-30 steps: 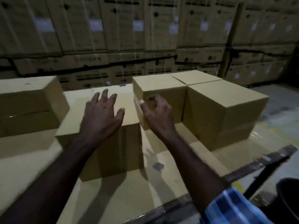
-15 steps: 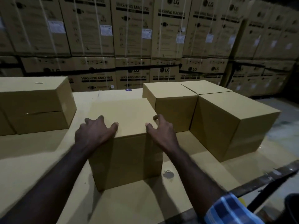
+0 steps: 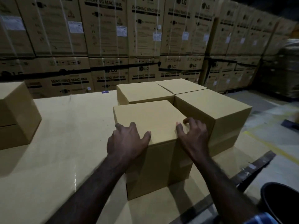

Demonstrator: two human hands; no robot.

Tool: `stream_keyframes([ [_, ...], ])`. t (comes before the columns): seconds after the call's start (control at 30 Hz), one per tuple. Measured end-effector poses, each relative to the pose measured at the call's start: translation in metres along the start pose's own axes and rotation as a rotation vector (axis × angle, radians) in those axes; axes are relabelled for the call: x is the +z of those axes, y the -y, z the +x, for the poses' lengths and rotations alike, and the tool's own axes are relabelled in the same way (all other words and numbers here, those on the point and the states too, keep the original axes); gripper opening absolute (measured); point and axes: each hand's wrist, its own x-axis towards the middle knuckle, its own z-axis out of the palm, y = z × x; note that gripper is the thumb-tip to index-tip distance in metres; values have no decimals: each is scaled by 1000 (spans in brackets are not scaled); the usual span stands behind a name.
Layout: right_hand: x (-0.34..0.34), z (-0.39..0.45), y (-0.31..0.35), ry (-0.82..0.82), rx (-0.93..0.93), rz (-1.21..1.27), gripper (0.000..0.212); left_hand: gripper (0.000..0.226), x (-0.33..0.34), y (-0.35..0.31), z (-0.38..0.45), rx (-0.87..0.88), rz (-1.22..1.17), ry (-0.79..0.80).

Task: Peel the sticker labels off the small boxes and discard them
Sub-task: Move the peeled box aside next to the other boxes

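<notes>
A plain brown cardboard box point(image 3: 150, 117) stands on the cardboard-covered work surface point(image 3: 68, 135), pressed against three similar boxes. My left hand point(image 3: 127, 141) lies on its near left top edge, fingers spread over the corner. My right hand point(image 3: 192, 136) grips its near right top corner with curled fingers. No sticker label shows on any face of this box that I can see. The three neighbouring boxes point(image 3: 210, 107) sit behind it and to its right, tops bare.
Another brown box point(image 3: 17, 113) stands at the far left edge. A wall of stacked washing-machine cartons point(image 3: 110, 46) fills the background. A black bin point(image 3: 281, 202) sits at the lower right, beside a dark pallet rail point(image 3: 252, 168). Concrete floor with yellow lines lies to the right.
Both hands went from hovering over the box to gripping its near top edge. The box now sits further right, tight against the other three boxes.
</notes>
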Motion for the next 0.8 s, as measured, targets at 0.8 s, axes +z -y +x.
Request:
stream_keyframes([
  [0.8,1,86,-77,-43,-351,48,30,75,28,-107,45,-174,138,-13],
])
